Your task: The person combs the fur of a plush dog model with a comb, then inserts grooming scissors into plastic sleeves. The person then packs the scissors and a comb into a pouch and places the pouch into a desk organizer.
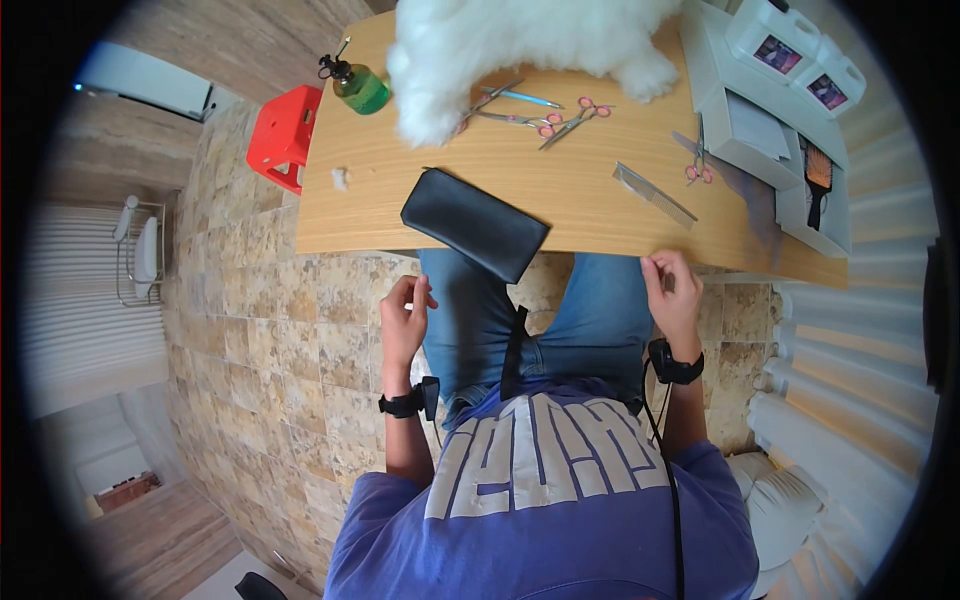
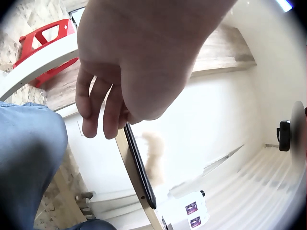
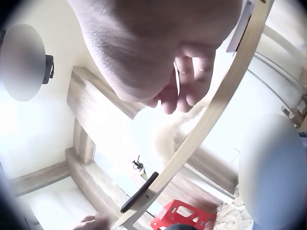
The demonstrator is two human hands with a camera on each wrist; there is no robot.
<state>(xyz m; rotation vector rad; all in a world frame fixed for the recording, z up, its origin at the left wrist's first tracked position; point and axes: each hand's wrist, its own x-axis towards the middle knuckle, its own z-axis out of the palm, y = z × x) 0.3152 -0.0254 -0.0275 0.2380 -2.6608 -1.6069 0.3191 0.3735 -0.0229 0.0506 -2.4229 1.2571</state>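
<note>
My left hand point(image 1: 405, 318) hovers just short of the table's front edge, fingers loosely curled, holding nothing. At that edge is my right hand point(image 1: 676, 295), fingers bent and nothing gripped. Between them a black zip pouch point(image 1: 475, 222) lies slanted, one corner past the edge; the left wrist view shows the pouch point(image 2: 140, 167) side-on below the fingers. Nearest the right hand is a metal comb point(image 1: 655, 195). Pink-handled scissors point(image 1: 700, 165) lie beyond it. More scissors point(image 1: 578, 122) and a blue pen-like tool point(image 1: 525, 98) lie by a fluffy white dog-like body point(image 1: 530, 40), its head out of view.
A green spray bottle point(image 1: 362, 90) stands at the back left, near a red stool point(image 1: 283, 138). On the right, a white organizer point(image 1: 740, 130) holds a brush point(image 1: 818, 182) in its drawer, with white jugs point(image 1: 775, 40) on top. A white tuft point(image 1: 340, 179) lies at left.
</note>
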